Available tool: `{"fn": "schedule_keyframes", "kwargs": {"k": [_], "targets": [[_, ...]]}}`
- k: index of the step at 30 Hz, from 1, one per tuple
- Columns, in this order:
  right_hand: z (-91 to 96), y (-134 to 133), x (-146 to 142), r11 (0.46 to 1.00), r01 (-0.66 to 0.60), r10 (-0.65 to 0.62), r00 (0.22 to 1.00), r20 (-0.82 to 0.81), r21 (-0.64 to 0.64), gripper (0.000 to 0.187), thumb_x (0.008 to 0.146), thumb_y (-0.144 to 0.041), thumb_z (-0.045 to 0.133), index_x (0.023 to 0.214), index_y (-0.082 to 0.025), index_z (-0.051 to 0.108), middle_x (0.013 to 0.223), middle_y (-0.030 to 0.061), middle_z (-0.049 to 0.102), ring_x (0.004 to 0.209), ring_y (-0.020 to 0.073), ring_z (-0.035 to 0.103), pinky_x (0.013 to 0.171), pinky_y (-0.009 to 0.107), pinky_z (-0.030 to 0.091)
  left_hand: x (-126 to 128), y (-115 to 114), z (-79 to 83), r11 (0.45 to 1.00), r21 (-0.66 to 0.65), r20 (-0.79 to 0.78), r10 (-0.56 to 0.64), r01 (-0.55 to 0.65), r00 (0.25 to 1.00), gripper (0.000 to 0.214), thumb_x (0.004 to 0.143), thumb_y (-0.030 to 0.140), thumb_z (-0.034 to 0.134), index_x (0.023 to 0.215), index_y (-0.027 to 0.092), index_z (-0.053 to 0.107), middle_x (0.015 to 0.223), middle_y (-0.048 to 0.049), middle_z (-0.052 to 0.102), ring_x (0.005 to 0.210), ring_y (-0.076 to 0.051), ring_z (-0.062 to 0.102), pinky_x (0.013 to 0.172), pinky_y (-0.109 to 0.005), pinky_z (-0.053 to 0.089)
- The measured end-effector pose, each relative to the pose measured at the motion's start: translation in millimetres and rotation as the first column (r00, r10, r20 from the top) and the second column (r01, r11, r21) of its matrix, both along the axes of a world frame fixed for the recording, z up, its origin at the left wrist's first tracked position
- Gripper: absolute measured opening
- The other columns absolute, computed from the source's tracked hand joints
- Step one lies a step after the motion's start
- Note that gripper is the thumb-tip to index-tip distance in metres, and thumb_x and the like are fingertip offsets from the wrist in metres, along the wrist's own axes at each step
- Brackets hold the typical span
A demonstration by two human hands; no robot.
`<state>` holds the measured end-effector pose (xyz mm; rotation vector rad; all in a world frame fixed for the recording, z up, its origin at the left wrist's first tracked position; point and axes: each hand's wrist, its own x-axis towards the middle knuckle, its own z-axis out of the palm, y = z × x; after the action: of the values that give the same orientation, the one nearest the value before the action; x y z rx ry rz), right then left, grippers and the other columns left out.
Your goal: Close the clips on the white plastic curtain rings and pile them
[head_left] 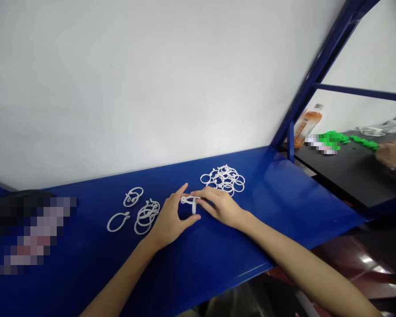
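Both hands met at mid-frame: the left hand (170,222) and the right hand (219,204) pinched one white plastic ring (191,202) between their fingertips, just above the blue shelf (284,198). Left of them lay a few handled rings (147,215), seemingly finished; the bigger heap of rings (225,178) above the right hand looked untouched

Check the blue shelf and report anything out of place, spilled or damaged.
Nothing stands out. The left hand and right hand pinch one white ring over the blue shelf. The ring pile behind them and the smaller ring groups to the left lie flat on it, none over its edge.
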<state>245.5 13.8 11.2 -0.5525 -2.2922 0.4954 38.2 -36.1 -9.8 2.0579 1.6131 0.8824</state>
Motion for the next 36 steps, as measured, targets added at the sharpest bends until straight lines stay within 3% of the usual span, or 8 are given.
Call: {"fn": "schedule_keyframes", "kwargs": {"k": [4, 9, 20, 27, 30, 36], "targets": [[0.4, -1, 0, 1.0, -0.012, 0.012, 1.0, -0.005, 0.003, 0.026, 0.104, -0.023, 0.046, 0.126, -0.021, 0.058, 0.107, 0.0066, 0.07, 0.091, 0.0152, 0.068, 0.081, 0.03, 0.058, -2, 2, -0.1, 0.998, 0.018, -0.012, -0.056, 0.056, 0.998, 0.071, 0.081, 0.04, 0.072, 0.145, 0.03, 0.042, 0.132, -0.0072, 0.064, 0.125, -0.027, 0.057, 0.109, -0.05, 0.04], [-1.9, -1, 0, 1.0, 0.004, -0.002, 0.999, -0.046, 0.023, 0.026, 0.104, -0.024, 0.046, 0.127, -0.02, 0.058, 0.109, 0.0073, 0.071, 0.093, 0.015, 0.068, 0.082, 0.031, 0.059, -5, 4, 0.7, 0.988, 0.075, -0.013, -0.131, 0.132, 0.991, 0.032, 0.082, 0.036, 0.071, 0.113, 0.027, 0.067, 0.112, -0.0033, 0.07, 0.107, -0.024, 0.062, 0.098, -0.043, 0.049], [-6.9, 14, 7, 0.986, 0.161, -0.161, 0.987, 0.003, 0.044, 0.031, 0.104, -0.021, 0.042, 0.128, -0.019, 0.062, 0.098, 0.0075, 0.066, 0.078, 0.0146, 0.064, 0.073, 0.03, 0.055, -11, 1, 10.5, 0.998, 0.062, 0.03, -0.015, 0.013, 0.999, 0.032, 0.089, 0.037, 0.063, 0.12, 0.028, 0.061, 0.119, -0.0016, 0.068, 0.11, -0.021, 0.063, 0.098, -0.039, 0.049], [-8.7, 15, 5, 0.963, 0.271, -0.271, 0.963, -0.011, -0.01, 0.022, 0.1, -0.025, 0.052, 0.113, -0.018, 0.068, 0.099, 0.0056, 0.074, 0.078, 0.0139, 0.069, 0.073, 0.026, 0.054, -16, 3, 1.5, 0.97, 0.235, -0.26, 0.006, 0.058, 0.965, 0.04, 0.089, 0.031, 0.062, 0.128, 0.025, 0.058, 0.12, -0.0062, 0.068, 0.116, -0.028, 0.056, 0.103, -0.049, 0.041], [-9.3, 11, 3, 0.955, 0.294, -0.293, 0.955, 0.037, -0.044, 0.019, 0.099, -0.028, 0.055, 0.102, -0.017, 0.07, 0.09, 0.0041, 0.075, 0.071, 0.0135, 0.068, 0.067, 0.025, 0.052, -14, 1, 3.1, 0.941, 0.327, -0.293, 0.008, 0.092, 0.956, 0.047, 0.091, 0.034, 0.062, 0.135, 0.023, 0.052, 0.121, -0.0066, 0.068, 0.116, -0.027, 0.055, 0.102, -0.047, 0.041], [-9.4, 6, -2, 0.968, 0.247, -0.239, 0.962, 0.134, -0.041, 0.017, 0.099, -0.029, 0.056, 0.098, -0.018, 0.069, 0.082, 0.003, 0.073, 0.07, 0.0137, 0.067, 0.065, 0.024, 0.05, -14, 0, 7.5, 0.872, 0.453, -0.266, -0.066, 0.185, 0.962, 0.014, 0.098, 0.027, 0.054, 0.107, 0.023, 0.064, 0.099, -0.0022, 0.071, 0.1, -0.02, 0.06, 0.094, -0.036, 0.043]]}}
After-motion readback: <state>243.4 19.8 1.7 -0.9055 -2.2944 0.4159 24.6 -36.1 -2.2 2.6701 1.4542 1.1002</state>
